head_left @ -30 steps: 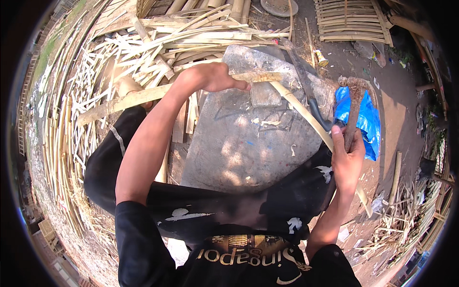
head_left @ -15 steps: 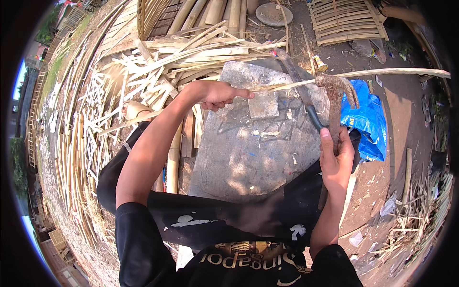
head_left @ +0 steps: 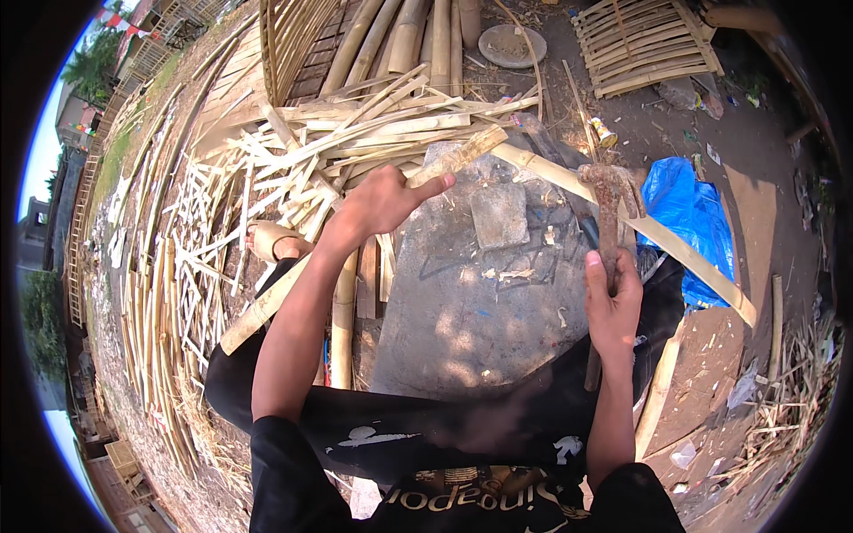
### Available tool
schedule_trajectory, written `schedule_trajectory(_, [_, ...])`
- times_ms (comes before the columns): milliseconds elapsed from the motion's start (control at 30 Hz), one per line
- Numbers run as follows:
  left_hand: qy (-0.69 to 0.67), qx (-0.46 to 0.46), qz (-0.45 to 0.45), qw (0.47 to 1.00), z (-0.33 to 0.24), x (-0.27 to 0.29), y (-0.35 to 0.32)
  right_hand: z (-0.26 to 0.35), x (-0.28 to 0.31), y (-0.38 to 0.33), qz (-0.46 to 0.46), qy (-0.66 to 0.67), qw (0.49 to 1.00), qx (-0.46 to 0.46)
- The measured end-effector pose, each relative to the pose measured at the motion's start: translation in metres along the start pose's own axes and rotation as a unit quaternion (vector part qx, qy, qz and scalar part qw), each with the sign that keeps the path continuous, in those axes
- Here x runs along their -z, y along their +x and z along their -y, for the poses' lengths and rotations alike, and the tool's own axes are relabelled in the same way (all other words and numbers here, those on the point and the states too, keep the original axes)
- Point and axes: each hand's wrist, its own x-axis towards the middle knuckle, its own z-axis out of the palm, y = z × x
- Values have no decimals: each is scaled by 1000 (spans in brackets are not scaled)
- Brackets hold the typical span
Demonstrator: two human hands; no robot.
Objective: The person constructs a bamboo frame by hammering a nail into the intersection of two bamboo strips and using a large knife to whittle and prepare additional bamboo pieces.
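L hand [head_left: 384, 206], upper ctr of frame, is closed round a long, flat, yellowish bamboo strip [head_left: 458, 155], thumb along it; it slants from mid-left, behind the forearm, to upper ctr. R hand [head_left: 615, 302], right of ctr, has its fingers wrapped round the handle of a rust-brown hammer [head_left: 609, 226], head up. A second pale, flat bamboo strip [head_left: 689, 249] runs behind the hammer head to mid-right (can't tell if its upper end touches the 1st). Mid-frame: broad grey slab [head_left: 462, 311] w/ squarish grey block [head_left: 499, 216].
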Motion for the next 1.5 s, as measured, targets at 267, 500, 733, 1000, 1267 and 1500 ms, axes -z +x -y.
schedule_trajectory(267, [121,-143,-389,902,-26,43,-21,2,18,8,-81,29,996,-6])
schedule_trajectory(500, [91,-247,-524,810,-25,54,-27,46,57,44,-177,-52,978,94])
schedule_trajectory(733, [-11,-274,-510,815,-25,38,-42,83,65,63,-77,-127,981,122])
schedule_trajectory(1000, [14,-152,-422,893,-25,47,-63,49,33,51,-144,17,968,205])
schedule_trajectory(1267, [21,-73,-359,930,-56,47,-89,85,56,15,-113,-31,993,30])
schedule_trajectory(1500, [102,-183,-207,956,-2,-81,-36,35,68,-4,-158,-360,885,251])
